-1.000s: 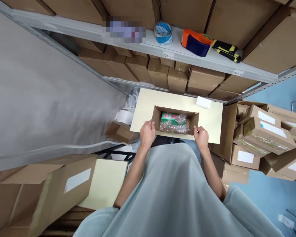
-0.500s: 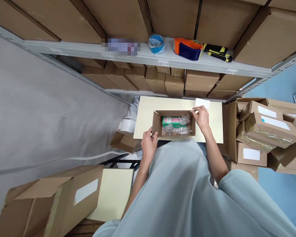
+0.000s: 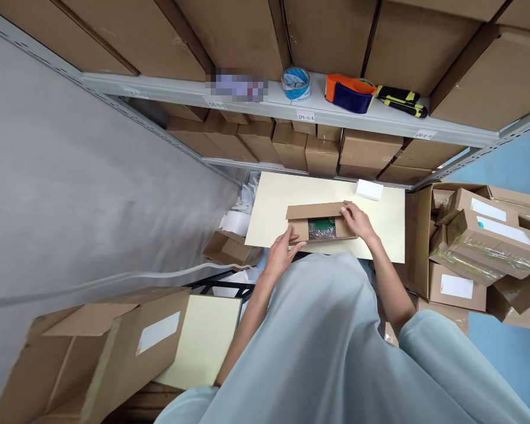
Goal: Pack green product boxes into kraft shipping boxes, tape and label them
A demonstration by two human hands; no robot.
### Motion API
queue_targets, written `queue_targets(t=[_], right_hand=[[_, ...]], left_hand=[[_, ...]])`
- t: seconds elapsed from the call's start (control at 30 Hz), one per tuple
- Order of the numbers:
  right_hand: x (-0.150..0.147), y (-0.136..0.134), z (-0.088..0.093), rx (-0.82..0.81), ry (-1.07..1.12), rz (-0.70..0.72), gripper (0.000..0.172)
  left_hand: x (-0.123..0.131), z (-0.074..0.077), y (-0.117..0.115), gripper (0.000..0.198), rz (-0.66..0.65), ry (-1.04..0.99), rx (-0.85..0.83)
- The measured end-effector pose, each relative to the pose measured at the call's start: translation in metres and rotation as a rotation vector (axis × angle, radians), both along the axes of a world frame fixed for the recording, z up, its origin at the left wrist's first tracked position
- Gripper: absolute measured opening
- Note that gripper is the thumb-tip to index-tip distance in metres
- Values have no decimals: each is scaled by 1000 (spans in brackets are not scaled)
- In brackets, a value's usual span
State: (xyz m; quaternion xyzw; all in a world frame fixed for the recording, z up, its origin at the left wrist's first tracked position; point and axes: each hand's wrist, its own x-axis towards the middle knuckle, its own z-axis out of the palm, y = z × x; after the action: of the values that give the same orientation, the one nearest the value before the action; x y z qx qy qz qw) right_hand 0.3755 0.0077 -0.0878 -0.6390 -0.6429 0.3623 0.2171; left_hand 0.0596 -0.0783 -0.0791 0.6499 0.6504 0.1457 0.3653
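A small brown cardboard box (image 3: 331,234) lies at the front of the cream tabletop. Its two end flaps are folded inward, and its far long flap (image 3: 314,211) stands up, leaning over the opening. Through the gap between the end flaps show clear bubble wrap (image 3: 321,231) and something green; the rest of the contents is hidden. My left hand (image 3: 281,254) is on the box's left end, fingers at the end flap and thumb by the front edge. At the right end, my right hand (image 3: 357,222) holds the far flap's corner, fingers closed on it.
A white pad or stack of paper (image 3: 369,189) lies at the table's back right. Shelves of boxes rise behind, with a tape roll (image 3: 295,83) and yellow-black tools (image 3: 401,100). Packed cartons (image 3: 490,241) stand right; a large open carton (image 3: 145,335) is at lower left.
The box's end flaps have been folded in, covering most of the pink-and-green item and bubble wrap. The far flap now tilts over the opening. Both hands have shifted with it; the view has moved slightly.
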Motion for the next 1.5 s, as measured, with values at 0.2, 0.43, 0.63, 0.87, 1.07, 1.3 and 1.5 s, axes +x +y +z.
queue_targets(t=[0.2, 0.43, 0.63, 0.87, 1.07, 1.3, 1.5], right_hand=[[19, -24, -12, 116, -87, -6, 40], [16, -32, -44, 86, 64, -113, 34], [12, -24, -47, 59, 134, -176, 33], [5, -24, -67, 66, 250, -205, 41], [-7, -19, -89, 106, 381, -274, 41], [-25, -24, -127, 178, 391, -323, 48], [-35, -21, -142, 211, 400, -350, 52]], left_hand=[[13, -22, 11, 81, 216, 186, 95], [16, -57, 25, 46, 221, 119, 206], [26, -74, 50, 28, 400, -65, 265], [24, -90, 59, 50, 453, -114, 242], [26, -86, 77, 52, 394, 139, 115], [26, -90, 82, 45, 419, 249, 209], [9, -117, 85, 46, 455, 216, 278]])
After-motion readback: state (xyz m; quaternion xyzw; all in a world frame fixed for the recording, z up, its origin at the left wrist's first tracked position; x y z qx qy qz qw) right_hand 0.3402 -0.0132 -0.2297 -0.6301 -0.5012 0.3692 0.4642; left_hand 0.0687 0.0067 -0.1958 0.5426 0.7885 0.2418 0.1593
